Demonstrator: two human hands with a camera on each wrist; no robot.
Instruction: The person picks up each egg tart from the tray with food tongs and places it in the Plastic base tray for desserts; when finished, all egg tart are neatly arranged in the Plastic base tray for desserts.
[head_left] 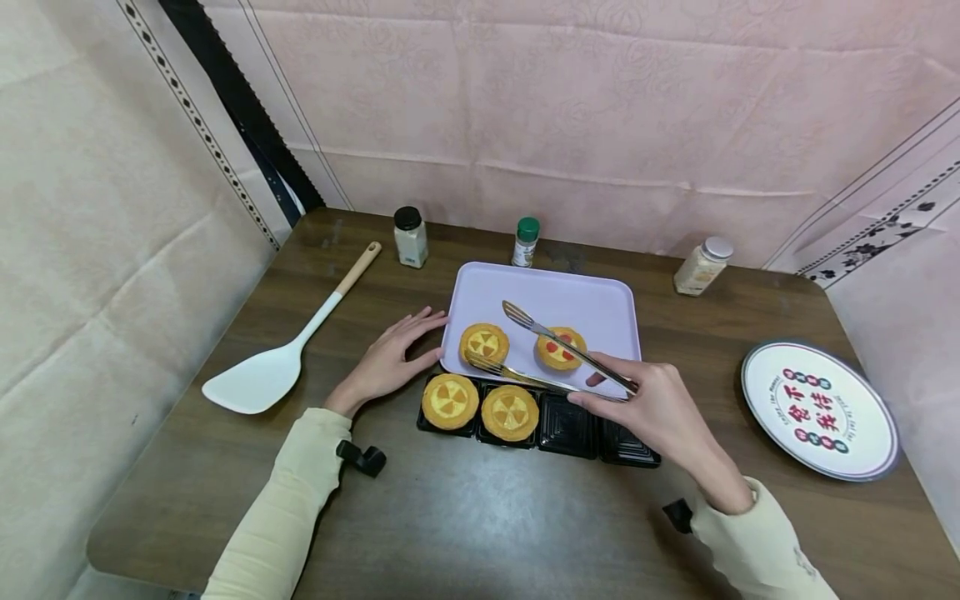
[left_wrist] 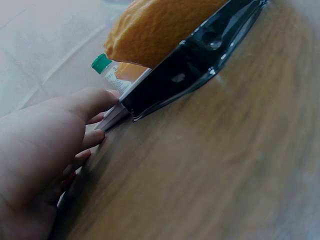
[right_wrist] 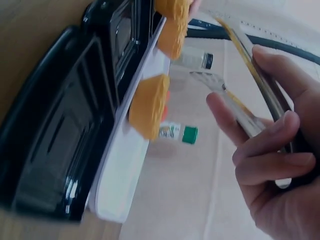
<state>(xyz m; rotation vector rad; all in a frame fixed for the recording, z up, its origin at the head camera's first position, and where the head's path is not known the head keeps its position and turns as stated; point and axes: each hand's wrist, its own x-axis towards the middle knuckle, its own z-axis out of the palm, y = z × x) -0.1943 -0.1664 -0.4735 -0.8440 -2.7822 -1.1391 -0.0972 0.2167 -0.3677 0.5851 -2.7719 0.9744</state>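
My right hand (head_left: 660, 408) grips metal tongs (head_left: 551, 342) that stand spread over the lilac tray (head_left: 592, 304). On the tray lie two tarts: a yellow one (head_left: 483, 342) by the lower tong tip and a red-topped one (head_left: 561, 348) under the upper arm. A black plastic tray (head_left: 585, 429) in front holds two more tarts (head_left: 450, 401) (head_left: 510, 412) in its left wells; the right wells are bare. My left hand (head_left: 390, 358) lies flat on the table, fingers touching the lilac tray's left edge (left_wrist: 112, 117). In the right wrist view the fingers (right_wrist: 265, 145) curl round the tongs (right_wrist: 250, 75).
A white spatula (head_left: 288, 350) with a wooden handle lies at the left. Three spice jars (head_left: 410, 237) (head_left: 526, 242) (head_left: 702, 266) stand along the table's back edge. A printed round plate (head_left: 819, 409) sits at the right. Cloth-covered walls close in behind and at the sides.
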